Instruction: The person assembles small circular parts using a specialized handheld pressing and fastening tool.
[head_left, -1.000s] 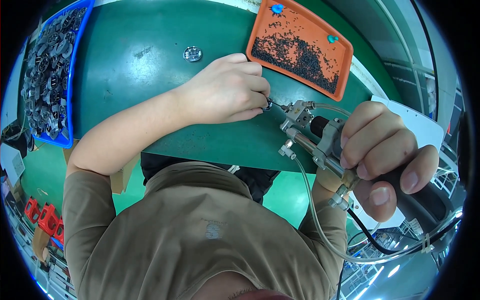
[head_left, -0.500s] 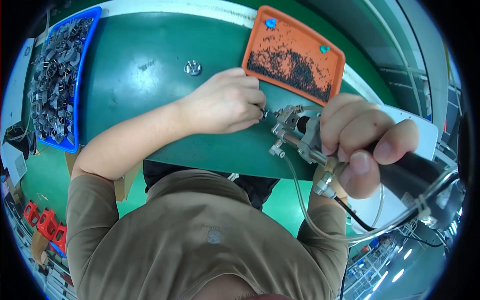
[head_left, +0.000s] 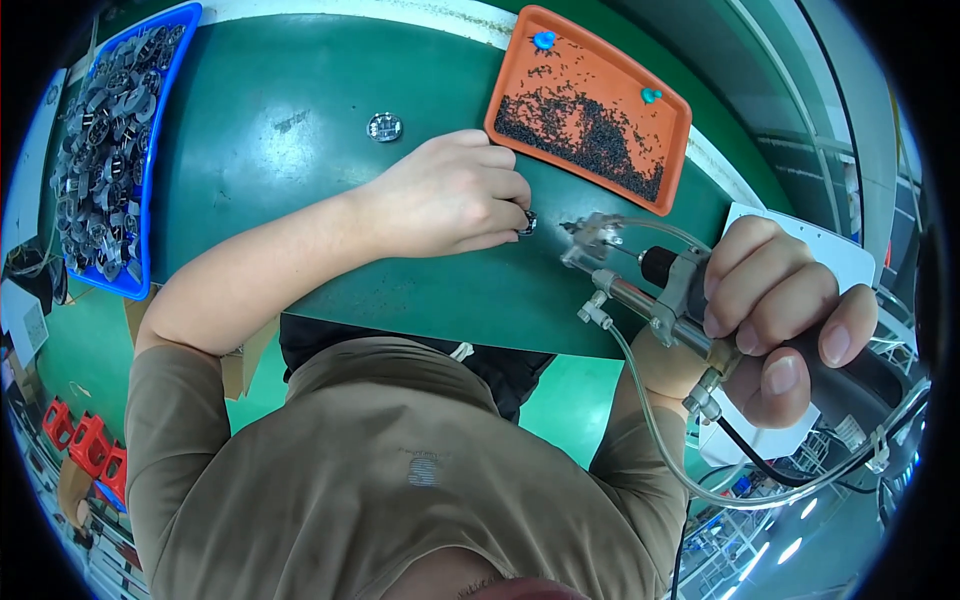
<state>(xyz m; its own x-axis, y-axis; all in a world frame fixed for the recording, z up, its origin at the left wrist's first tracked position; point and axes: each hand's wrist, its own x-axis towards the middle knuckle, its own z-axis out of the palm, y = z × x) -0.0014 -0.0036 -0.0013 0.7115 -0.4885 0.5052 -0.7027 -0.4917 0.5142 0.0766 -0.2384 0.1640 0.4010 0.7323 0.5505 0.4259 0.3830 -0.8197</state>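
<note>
Low over the green tabletop, my left hand (head_left: 455,195) is closed on a small round part (head_left: 529,222); only its dark edge shows past the fingertips. Wrapped round a black power screwdriver (head_left: 690,295) with metal fittings at its front is my right hand (head_left: 785,320). The screwdriver's tip points left, a short gap away from the part. Another round part (head_left: 384,127), silver and dark, lies by itself on the tabletop beyond my left forearm.
An orange tray (head_left: 675,185) of tiny black screws sits at the far right, with a blue and a green piece in it. On the left stands a blue bin (head_left: 150,215) heaped with round dark parts. A clear hose (head_left: 648,420) loops from the screwdriver.
The screwdriver has drawn back to the right with my right hand, so its tip has parted from the part. My left hand stays almost in place.
</note>
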